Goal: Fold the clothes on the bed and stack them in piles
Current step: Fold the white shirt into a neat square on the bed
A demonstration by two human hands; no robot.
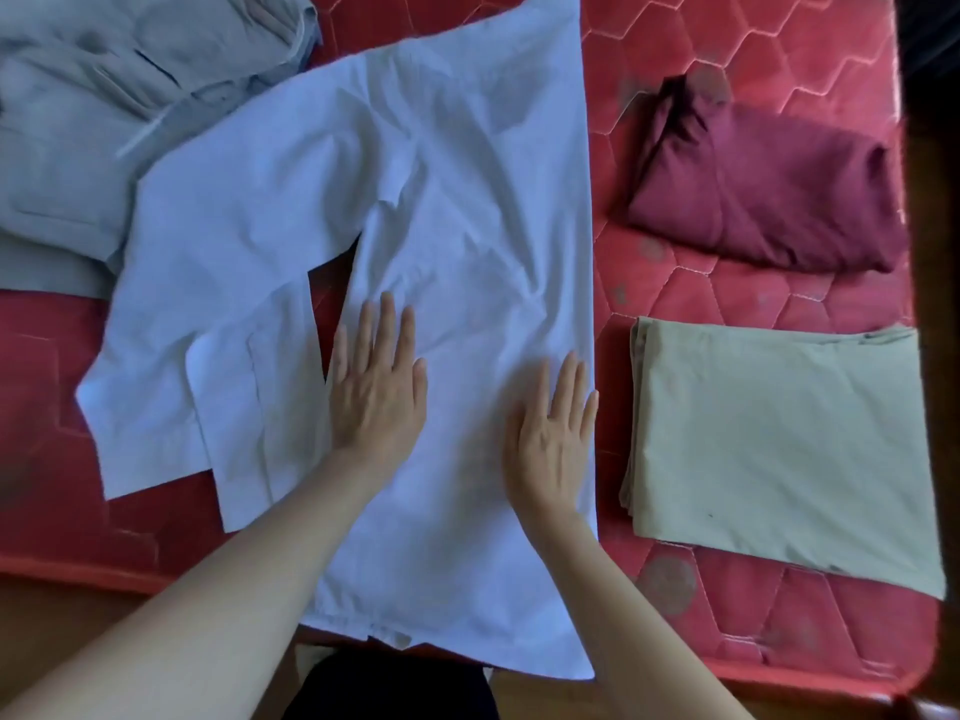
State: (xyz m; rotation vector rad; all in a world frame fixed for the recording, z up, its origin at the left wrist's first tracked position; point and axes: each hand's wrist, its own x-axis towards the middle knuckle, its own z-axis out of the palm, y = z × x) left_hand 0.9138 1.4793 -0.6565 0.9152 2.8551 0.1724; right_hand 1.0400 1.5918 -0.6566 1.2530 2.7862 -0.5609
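A white long-sleeved shirt (467,200) lies spread on the red mattress (753,44), folded lengthwise, with its sleeves (208,356) lying out to the left. My left hand (376,387) presses flat on the shirt's body near the sleeve edge, fingers straight. Close to the shirt's right folded edge, my right hand (553,433) also lies flat on the cloth. The shirt's hem hangs over the bed's near edge.
A folded maroon garment (769,194) sits at the back right. In front of it lies a folded beige garment (784,449). Unfolded grey clothes (104,122) are heaped at the back left. The mattress edge runs along the bottom, with floor beyond.
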